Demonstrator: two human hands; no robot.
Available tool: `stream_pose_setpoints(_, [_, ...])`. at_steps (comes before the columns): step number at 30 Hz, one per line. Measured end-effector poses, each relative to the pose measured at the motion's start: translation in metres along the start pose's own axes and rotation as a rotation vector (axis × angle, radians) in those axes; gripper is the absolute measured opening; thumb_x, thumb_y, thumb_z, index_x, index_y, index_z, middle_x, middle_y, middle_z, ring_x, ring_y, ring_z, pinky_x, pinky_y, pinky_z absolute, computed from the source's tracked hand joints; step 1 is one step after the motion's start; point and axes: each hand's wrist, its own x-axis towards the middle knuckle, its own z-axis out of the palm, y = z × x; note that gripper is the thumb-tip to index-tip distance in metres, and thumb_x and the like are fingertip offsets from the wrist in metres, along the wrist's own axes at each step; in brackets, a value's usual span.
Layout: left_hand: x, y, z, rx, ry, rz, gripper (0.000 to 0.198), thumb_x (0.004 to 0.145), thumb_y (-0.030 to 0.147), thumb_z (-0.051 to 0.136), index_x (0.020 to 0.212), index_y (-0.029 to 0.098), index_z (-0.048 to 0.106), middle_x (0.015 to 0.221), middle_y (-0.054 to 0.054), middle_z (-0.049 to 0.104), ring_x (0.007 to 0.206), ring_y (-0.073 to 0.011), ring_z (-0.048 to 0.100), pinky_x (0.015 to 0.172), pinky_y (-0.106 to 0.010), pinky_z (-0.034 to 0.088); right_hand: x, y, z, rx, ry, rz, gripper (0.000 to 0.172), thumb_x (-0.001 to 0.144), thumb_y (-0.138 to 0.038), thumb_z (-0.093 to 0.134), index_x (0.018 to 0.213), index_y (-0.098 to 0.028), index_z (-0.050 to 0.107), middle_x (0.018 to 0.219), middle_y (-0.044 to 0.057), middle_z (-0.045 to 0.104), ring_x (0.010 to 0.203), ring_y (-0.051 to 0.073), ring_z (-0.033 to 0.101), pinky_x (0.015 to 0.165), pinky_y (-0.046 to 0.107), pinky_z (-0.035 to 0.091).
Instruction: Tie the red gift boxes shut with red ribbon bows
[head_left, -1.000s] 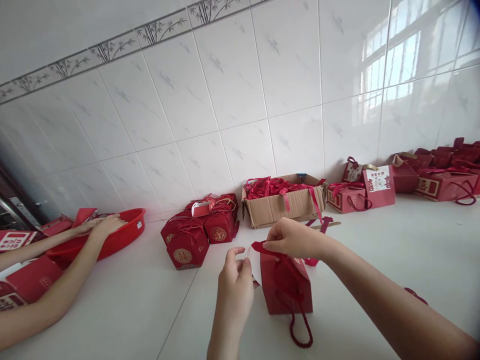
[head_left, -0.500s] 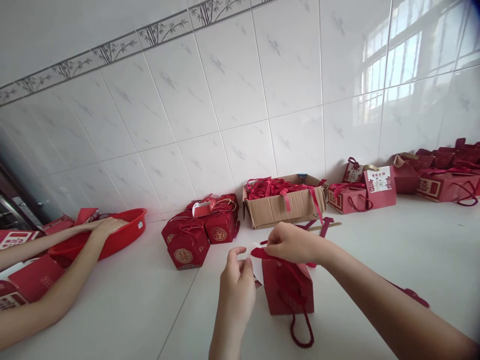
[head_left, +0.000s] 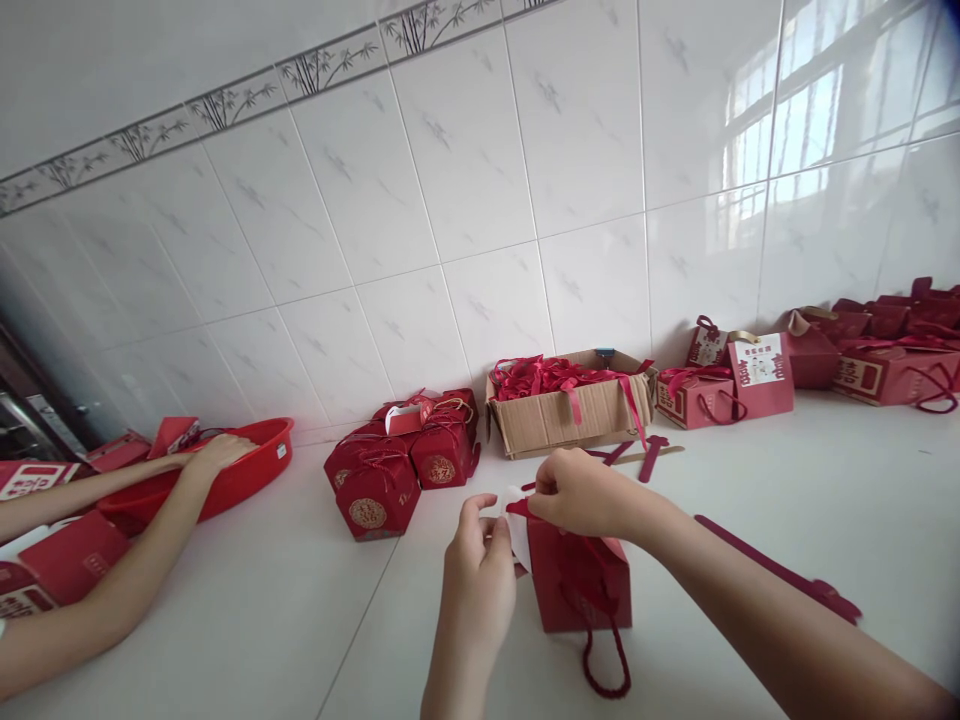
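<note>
A small red gift box stands upright on the counter between my hands. A dark red rope handle hangs from its near side onto the counter. My left hand is closed at the box's left end, thumb and fingers at a white flap. Over the top of the box, my right hand pinches a red ribbon, whose end points toward my left fingers. My right fingers hide part of the ribbon and the box top.
Behind stands a cardboard box of red ribbons. Hexagonal red boxes sit left of it; finished-looking gift boxes line the right. Dark red strips lie nearby. At left, another person's arms reach into a red basin.
My right hand has shifted slightly left and down, and less of the ribbon end shows. The gift box and my left hand have moved slightly right. The other person's arms barely differ.
</note>
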Motion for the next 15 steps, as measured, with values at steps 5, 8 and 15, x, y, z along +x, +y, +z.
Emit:
stream_pose_setpoints(5, [-0.002,0.004,-0.001,0.036,0.001,0.010,0.032,0.084,0.034,0.045,0.111,0.018,0.053,0.088,-0.007,0.060,0.060,-0.0139,0.056,0.061,-0.031,0.051,0.000,-0.002,0.001,0.007,-0.041,-0.061,0.030,0.070,-0.018,0.047,0.049,-0.019,0.026,0.047,-0.004,0.027,0.047,0.009,0.022,0.044,0.026,0.018])
stream_pose_setpoints(8, [-0.004,0.009,0.000,0.031,0.000,0.002,0.035,0.081,0.035,0.050,0.110,0.018,0.057,0.089,-0.007,0.061,0.063,-0.0149,0.058,0.061,-0.029,0.051,-0.001,-0.003,0.003,0.019,-0.062,-0.072,0.030,0.071,-0.018,0.048,0.049,-0.019,0.026,0.048,-0.005,0.027,0.047,0.009,0.022,0.045,0.026,0.018])
stream_pose_setpoints(15, [-0.009,0.020,0.003,-0.136,0.095,0.004,0.041,0.075,0.037,0.062,0.111,0.017,0.061,0.118,-0.016,0.061,0.102,-0.0271,0.061,0.064,-0.030,0.054,-0.002,-0.004,-0.002,0.022,-0.030,-0.102,0.025,0.077,-0.024,0.050,0.053,-0.018,0.047,0.051,-0.002,0.046,0.049,0.010,0.036,0.047,0.025,0.026])
